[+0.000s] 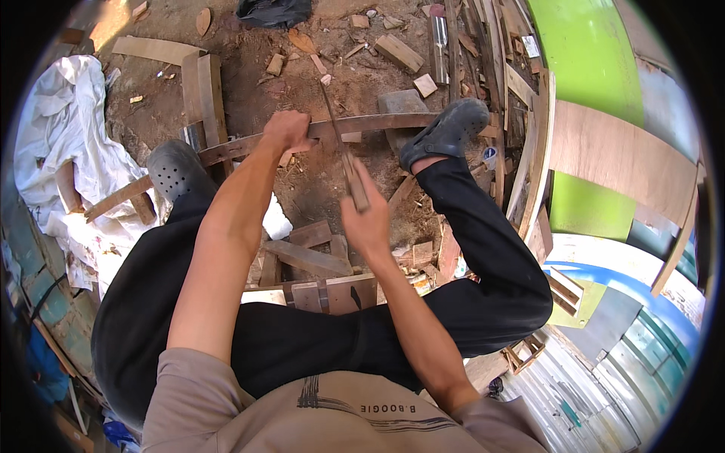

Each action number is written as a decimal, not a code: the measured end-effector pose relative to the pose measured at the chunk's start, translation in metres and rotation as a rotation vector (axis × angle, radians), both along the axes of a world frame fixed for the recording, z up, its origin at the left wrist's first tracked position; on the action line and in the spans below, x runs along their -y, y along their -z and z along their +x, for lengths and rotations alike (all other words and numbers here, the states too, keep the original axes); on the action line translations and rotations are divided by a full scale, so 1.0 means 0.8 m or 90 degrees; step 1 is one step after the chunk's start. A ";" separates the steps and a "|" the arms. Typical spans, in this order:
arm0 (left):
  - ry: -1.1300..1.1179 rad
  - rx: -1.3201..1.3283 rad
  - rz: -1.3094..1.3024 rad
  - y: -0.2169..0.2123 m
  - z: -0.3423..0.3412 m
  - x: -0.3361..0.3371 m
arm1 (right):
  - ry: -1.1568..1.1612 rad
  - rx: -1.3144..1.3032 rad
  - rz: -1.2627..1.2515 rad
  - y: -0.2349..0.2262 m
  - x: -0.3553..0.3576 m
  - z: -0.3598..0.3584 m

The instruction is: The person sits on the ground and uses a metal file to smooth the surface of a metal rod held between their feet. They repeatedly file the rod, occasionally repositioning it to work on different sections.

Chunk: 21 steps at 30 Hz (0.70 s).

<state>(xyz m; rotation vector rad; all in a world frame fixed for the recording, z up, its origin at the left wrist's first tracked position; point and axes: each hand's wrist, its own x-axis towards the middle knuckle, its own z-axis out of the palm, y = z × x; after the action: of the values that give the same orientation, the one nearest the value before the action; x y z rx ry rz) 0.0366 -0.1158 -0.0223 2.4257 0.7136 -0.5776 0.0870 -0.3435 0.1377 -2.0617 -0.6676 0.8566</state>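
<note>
A long, narrow wooden strip [393,123] runs crosswise between my feet. My left hand [287,131] is closed over it, just left of the blade. Fingers wrapped round its wooden handle, my right hand [367,219] holds a handsaw [336,124], seen nearly edge-on. Its thin dark blade points away from me and crosses the strip; I cannot tell how deep any cut is. My left dark clog [180,167] is by the strip's left part, and my right clog [453,128] touches its right end.
Wood offcuts [310,257] and blocks [399,53] litter the dirt floor. White cloth [64,136] lies at the left. Long boards [538,158] stand along the right, beside a green panel [596,60]. A black bag [273,11] lies at the far edge.
</note>
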 end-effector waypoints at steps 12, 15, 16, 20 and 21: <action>-0.019 0.015 -0.017 -0.005 0.005 0.004 | -0.007 -0.030 -0.015 0.035 -0.020 0.017; -0.030 0.007 -0.013 0.004 -0.003 -0.005 | -0.006 -0.035 -0.023 -0.033 0.017 -0.013; -0.038 0.001 -0.021 0.005 -0.010 0.000 | 0.010 -0.076 -0.045 -0.061 0.042 -0.025; -0.043 0.002 -0.003 -0.003 -0.022 -0.007 | -0.046 -0.024 0.005 -0.079 0.069 -0.027; -0.034 0.002 -0.007 -0.004 -0.018 -0.008 | -0.048 0.008 0.015 -0.045 0.049 -0.017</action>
<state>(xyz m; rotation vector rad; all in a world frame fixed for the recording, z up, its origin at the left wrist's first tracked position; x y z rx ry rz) 0.0223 -0.1092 -0.0192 2.3885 0.7699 -0.5540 0.0733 -0.3824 0.1737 -2.0326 -0.7632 0.8750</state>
